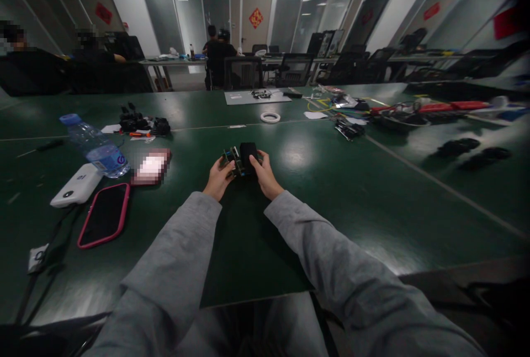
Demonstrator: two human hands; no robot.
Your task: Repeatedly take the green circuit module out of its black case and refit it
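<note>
Both hands are raised over the green table (339,191) in front of me. My left hand (219,176) grips a green circuit board (235,159) by its left side, with the thumb across its near face. A black box-shaped part (247,157) sits against the right side of the board, and my right hand (265,172) holds it with the thumb on its face. The two parts look to be touching; whether they are joined I cannot tell.
Left: a water bottle (101,150), white power bank (77,185), pink-edged phone (105,215), a blurred pink item (152,166) and black parts (141,122). Ahead lies a white ring (270,118). Cables and tools (414,111) lie right. People (221,56) sit beyond.
</note>
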